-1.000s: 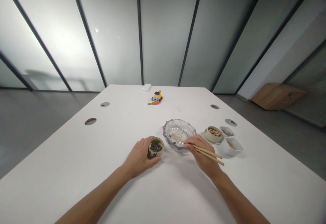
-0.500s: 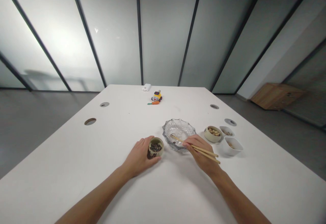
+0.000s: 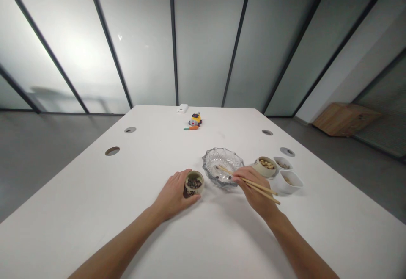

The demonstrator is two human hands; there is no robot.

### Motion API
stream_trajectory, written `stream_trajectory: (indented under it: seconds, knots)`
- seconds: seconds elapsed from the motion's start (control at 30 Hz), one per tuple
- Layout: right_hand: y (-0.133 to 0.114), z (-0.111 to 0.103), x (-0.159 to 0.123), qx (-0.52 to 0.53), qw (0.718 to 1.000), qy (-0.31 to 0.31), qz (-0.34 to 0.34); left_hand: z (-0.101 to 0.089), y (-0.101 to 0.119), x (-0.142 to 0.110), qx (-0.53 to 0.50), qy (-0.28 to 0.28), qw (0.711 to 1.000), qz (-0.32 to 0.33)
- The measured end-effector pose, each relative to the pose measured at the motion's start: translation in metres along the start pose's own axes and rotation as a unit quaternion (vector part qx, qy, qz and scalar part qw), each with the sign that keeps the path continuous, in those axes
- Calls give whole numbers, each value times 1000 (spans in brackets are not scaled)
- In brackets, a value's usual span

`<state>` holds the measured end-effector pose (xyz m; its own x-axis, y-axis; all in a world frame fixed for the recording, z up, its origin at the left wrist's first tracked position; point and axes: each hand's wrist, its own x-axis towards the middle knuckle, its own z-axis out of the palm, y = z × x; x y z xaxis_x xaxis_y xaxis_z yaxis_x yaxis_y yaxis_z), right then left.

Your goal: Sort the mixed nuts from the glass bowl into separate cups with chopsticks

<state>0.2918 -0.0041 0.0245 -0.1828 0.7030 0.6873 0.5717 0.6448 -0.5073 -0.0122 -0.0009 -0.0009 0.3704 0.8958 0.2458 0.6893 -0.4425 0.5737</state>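
Observation:
My left hand (image 3: 174,195) is wrapped round a small ceramic cup (image 3: 194,190) with dark writing on its side. Dark seeds or beans (image 3: 193,183) lie inside the cup. A pair of wooden chopsticks (image 3: 258,187) is gripped in my right hand (image 3: 253,187). Their tips reach into a scalloped clear glass bowl (image 3: 207,155), just right of the cup. Several small dark pieces (image 3: 229,178) rest in the glass bowl; whether the tips touch one I cannot tell. My right fingers hide part of the bowl's near right rim.
Right of the glass bowl stand a ceramic bowl (image 3: 262,171) of pale nuts and two white cups (image 3: 287,189) (image 3: 282,160) with small contents. Farther back are a yellow toy car (image 3: 196,119), an orange toy carrot (image 3: 192,128) and a white box (image 3: 182,108). Holes (image 3: 112,151) pierce the tabletop.
My right hand and the chopsticks have shifted slightly to the right, with the tips farther right in the glass bowl. More dark pieces show there. My left hand and the cup have not moved.

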Motion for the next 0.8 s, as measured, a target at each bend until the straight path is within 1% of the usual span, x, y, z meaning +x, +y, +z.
stream_trajectory:
  seconds: [0.17, 0.4, 0.6, 0.8]
  knots:
    - [3, 5, -3, 20, 999, -37, -6, 1, -1, 0, -3, 8, 1000, 5]
    - [4, 4, -3, 10, 999, -42, -29, 1, -1, 0, -2, 1, 1000, 4]
    - [0, 3, -5, -7, 999, -15, -43, -1, 2, 1, -1, 0, 1000, 4]
    - [-4, 4, -6, -8, 998, -45, -42, -2, 4, 0, -3, -1, 1000, -3]
